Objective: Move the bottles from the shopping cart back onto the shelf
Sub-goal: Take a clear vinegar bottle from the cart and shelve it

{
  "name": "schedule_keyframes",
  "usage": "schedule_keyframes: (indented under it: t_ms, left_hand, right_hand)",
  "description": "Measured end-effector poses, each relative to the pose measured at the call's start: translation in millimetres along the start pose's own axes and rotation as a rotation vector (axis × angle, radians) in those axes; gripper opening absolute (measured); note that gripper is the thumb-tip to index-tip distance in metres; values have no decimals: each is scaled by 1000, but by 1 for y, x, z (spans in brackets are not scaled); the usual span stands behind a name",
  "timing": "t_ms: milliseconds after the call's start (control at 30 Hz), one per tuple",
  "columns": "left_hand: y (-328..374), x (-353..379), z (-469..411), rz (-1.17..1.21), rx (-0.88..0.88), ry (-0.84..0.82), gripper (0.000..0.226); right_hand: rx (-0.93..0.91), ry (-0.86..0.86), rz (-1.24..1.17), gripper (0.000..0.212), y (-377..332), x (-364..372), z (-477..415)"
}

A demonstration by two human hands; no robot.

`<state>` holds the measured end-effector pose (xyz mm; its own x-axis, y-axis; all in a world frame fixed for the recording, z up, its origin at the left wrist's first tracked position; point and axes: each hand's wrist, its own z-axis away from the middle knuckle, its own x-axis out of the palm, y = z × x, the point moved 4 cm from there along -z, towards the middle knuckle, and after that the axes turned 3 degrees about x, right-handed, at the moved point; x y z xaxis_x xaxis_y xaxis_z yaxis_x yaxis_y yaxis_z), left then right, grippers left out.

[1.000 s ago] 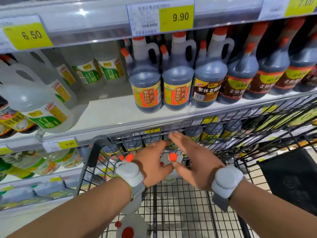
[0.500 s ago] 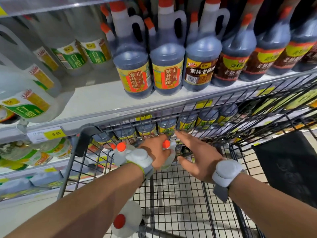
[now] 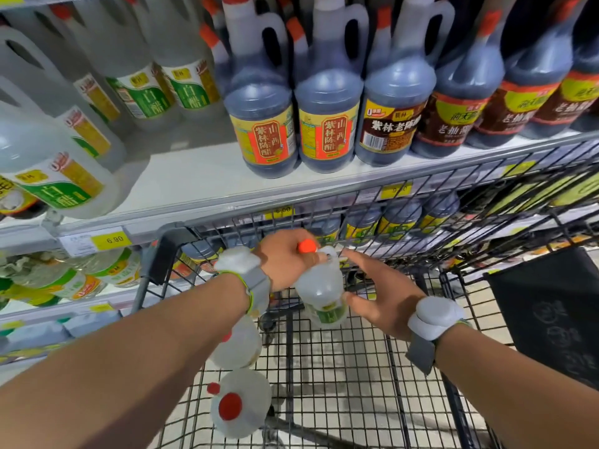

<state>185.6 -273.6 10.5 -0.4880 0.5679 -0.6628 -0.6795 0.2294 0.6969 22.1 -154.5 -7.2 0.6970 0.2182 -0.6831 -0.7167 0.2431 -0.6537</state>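
Left hand (image 3: 285, 259) gripping clear bottle (image 3: 321, 286) by its neck above shopping cart (image 3: 340, 367), right hand (image 3: 382, 296) fingers spread, touching bottle's side, shelf (image 3: 194, 179) behind.

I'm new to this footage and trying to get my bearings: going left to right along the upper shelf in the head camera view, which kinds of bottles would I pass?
Clear white vinegar jugs with green labels → a bare patch of shelf → two dark bottles with yellow and red labels → dark bottles with brown labels.
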Motion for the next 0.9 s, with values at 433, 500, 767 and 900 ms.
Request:
schedule_keyframes:
  t_ms: [433,500,767,900]
  left_hand:
    - [49,-78,17,461,166,40,18]
    - [51,-84,20,445,166,66,23]
    - [56,-102,41,677,93,30,43]
    - [36,-97,53,642,69,-78,69]
  right_hand:
    - [-20,-223,-689,57,-39,5,0]
    - [-16,-227,-724,55,-46,1,-1]
    - [-101,-157,-804,55,-72,-14,-6]
    - [-130,-99,-902,51,-90,-26,-10]
